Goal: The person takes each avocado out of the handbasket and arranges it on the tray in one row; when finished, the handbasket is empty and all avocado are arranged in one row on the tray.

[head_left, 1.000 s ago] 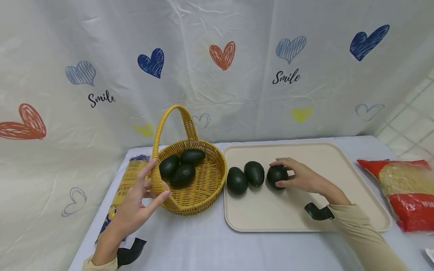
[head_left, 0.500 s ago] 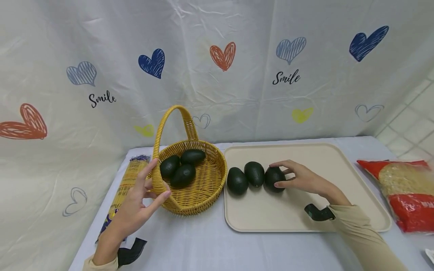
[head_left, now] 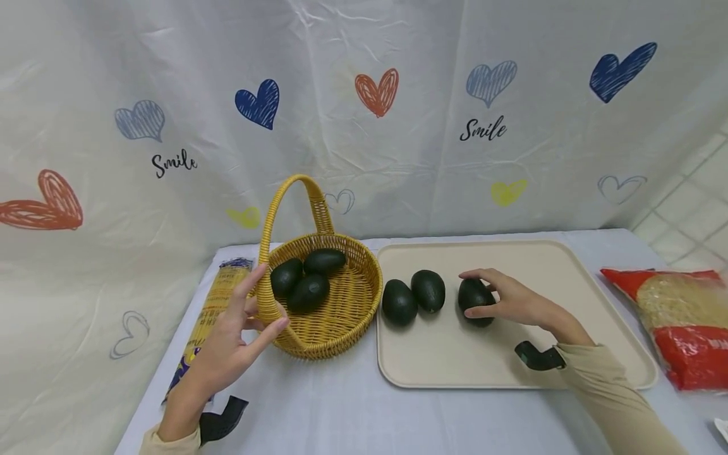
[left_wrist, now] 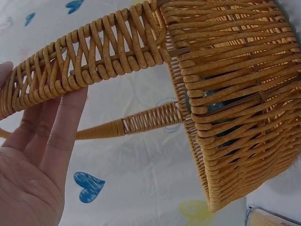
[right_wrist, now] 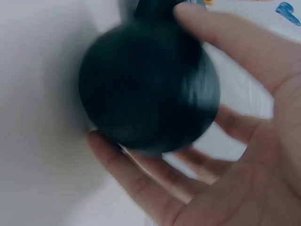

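Observation:
My left hand [head_left: 227, 344] holds the tall handle of the yellow wicker basket [head_left: 347, 335], fingers behind the handle and thumb in front. Close up in the left wrist view, the fingers lie against the woven handle [left_wrist: 94, 54]. Three dark green avocados [head_left: 308, 294] lie inside the basket. My right hand [head_left: 520, 303] grips another avocado [head_left: 475, 302] by its sides, on or just above the beige tray [head_left: 534, 360]. That avocado's rounded end [right_wrist: 148, 89] fills much of the blurred right wrist view. Two more avocados [head_left: 400, 303] rest on the tray to its left.
A yellow packet with blue ends [head_left: 218, 294] lies left of the basket, partly behind my left arm. At the far right is a red and clear bag [head_left: 682, 322]. A white curtain with printed hearts [head_left: 378, 91] hangs behind the table.
My right hand and its avocado shifted slightly left toward the other two, then right again, widening the gap. The avocado has turned a little. My left hand stays at the basket handle.

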A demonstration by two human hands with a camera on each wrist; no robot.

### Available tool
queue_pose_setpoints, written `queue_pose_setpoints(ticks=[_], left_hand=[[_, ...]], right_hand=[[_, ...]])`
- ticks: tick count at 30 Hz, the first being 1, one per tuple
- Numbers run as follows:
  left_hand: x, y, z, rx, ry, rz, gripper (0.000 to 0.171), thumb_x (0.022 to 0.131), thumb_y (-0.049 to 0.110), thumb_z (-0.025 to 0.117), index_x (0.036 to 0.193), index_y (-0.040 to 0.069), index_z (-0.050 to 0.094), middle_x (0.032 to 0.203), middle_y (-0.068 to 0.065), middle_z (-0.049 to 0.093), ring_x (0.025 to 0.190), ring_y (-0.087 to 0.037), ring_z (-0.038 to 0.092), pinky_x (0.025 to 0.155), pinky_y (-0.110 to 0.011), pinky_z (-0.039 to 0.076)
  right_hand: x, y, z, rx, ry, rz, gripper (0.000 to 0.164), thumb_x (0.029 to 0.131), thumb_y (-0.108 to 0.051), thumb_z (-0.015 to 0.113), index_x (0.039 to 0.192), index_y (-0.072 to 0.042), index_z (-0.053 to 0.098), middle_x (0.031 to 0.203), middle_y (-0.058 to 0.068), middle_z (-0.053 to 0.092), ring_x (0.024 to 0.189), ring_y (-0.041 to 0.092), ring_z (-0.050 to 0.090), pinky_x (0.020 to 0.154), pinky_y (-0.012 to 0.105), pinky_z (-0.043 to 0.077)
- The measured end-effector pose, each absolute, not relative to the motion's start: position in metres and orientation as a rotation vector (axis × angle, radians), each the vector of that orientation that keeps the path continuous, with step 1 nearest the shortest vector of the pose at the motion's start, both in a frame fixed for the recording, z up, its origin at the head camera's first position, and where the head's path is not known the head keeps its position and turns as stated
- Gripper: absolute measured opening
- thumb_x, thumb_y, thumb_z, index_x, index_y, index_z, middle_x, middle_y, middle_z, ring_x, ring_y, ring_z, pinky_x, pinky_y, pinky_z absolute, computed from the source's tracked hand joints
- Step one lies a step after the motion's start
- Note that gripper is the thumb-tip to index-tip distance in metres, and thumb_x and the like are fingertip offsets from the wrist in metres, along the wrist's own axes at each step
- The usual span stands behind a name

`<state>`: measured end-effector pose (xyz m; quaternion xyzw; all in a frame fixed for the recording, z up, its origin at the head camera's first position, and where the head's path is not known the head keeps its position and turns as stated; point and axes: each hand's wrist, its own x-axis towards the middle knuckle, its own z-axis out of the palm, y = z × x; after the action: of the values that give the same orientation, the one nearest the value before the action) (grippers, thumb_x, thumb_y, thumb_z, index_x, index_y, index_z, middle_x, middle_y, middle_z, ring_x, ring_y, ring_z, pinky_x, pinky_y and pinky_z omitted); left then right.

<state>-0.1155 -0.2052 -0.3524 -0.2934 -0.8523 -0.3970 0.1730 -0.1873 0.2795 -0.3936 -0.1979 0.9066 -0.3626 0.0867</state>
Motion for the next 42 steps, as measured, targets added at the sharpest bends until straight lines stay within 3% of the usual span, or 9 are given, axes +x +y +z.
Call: queue_pose_setpoints(ticks=[3, 7, 11, 16, 21, 28, 42], left_hand=[[-0.116, -0.206, -0.352, -0.834, -2.42, -1.133, 0.102, 0.086, -0.012, 0.076, 0.167, 0.014, 0.02, 0.143, -0.022, 0.054, 0.089, -0.009, 0.07, 0.076, -0.024, 0.062], [-0.115, -0.206, -0.351, -0.822, -2.432, -1.134, 0.102, 0.086, -0.011, 0.076, 0.167, 0.014, 0.02, 0.142, -0.023, 0.055, 0.089, -0.008, 0.07, 0.076, -0.026, 0.062], [-0.115, -0.205, -0.351, -0.83, -2.431, -1.137, 0.101, 0.087, -0.011, 0.076, 0.167, 0.014, 0.019, 0.154, -0.024, 0.045, 0.091, -0.01, 0.07, 0.076, -0.027, 0.063], [-0.117, -0.203, -0.351, -0.846, -2.426, -1.132, 0.101, 0.087, -0.01, 0.076, 0.167, 0.015, 0.019, 0.159, -0.024, 0.04, 0.093, -0.011, 0.071, 0.077, -0.027, 0.063], [-0.117, -0.204, -0.351, -0.847, -2.429, -1.148, 0.101, 0.087, -0.011, 0.075, 0.167, 0.015, 0.018, 0.143, -0.024, 0.055, 0.091, -0.009, 0.07, 0.077, -0.028, 0.063], [-0.116, -0.205, -0.352, -0.83, -2.434, -1.156, 0.101, 0.087, -0.011, 0.076, 0.167, 0.015, 0.02, 0.11, -0.012, 0.072, 0.086, -0.008, 0.071, 0.076, -0.028, 0.063], [-0.115, -0.204, -0.352, -0.825, -2.429, -1.141, 0.102, 0.086, -0.011, 0.076, 0.167, 0.014, 0.02, 0.101, -0.004, 0.071, 0.085, -0.008, 0.07, 0.076, -0.025, 0.062]], right_hand=[[-0.188, 0.279, -0.395, -0.562, 2.744, -1.051, 0.073, 0.087, -0.028, 0.087, 0.147, -0.001, 0.053, 0.14, 0.027, 0.052, 0.117, 0.045, 0.055, 0.094, 0.055, 0.049], [-0.19, 0.273, -0.397, -0.564, 2.76, -1.087, 0.071, 0.086, -0.027, 0.088, 0.144, -0.001, 0.056, 0.137, 0.025, 0.057, 0.114, 0.044, 0.059, 0.093, 0.054, 0.05], [-0.192, 0.266, -0.398, -0.587, 2.741, -1.115, 0.068, 0.087, -0.028, 0.087, 0.143, -0.003, 0.057, 0.136, 0.022, 0.06, 0.112, 0.04, 0.06, 0.091, 0.05, 0.05], [-0.189, 0.267, -0.395, -0.604, 2.747, -1.095, 0.069, 0.088, -0.029, 0.087, 0.143, -0.001, 0.055, 0.139, 0.024, 0.058, 0.114, 0.044, 0.06, 0.093, 0.054, 0.051], [-0.187, 0.271, -0.395, -0.608, 2.772, -1.054, 0.072, 0.085, -0.027, 0.089, 0.143, -0.001, 0.056, 0.139, 0.027, 0.055, 0.114, 0.047, 0.061, 0.092, 0.057, 0.052], [-0.186, 0.267, -0.399, -0.543, 2.732, -1.138, 0.071, 0.087, -0.031, 0.087, 0.145, -0.005, 0.057, 0.146, 0.022, 0.055, 0.118, 0.045, 0.061, 0.092, 0.052, 0.054], [-0.181, 0.277, -0.398, -0.546, 2.737, -1.164, 0.072, 0.083, -0.026, 0.091, 0.143, -0.004, 0.058, 0.143, 0.024, 0.055, 0.116, 0.045, 0.062, 0.087, 0.045, 0.059]])
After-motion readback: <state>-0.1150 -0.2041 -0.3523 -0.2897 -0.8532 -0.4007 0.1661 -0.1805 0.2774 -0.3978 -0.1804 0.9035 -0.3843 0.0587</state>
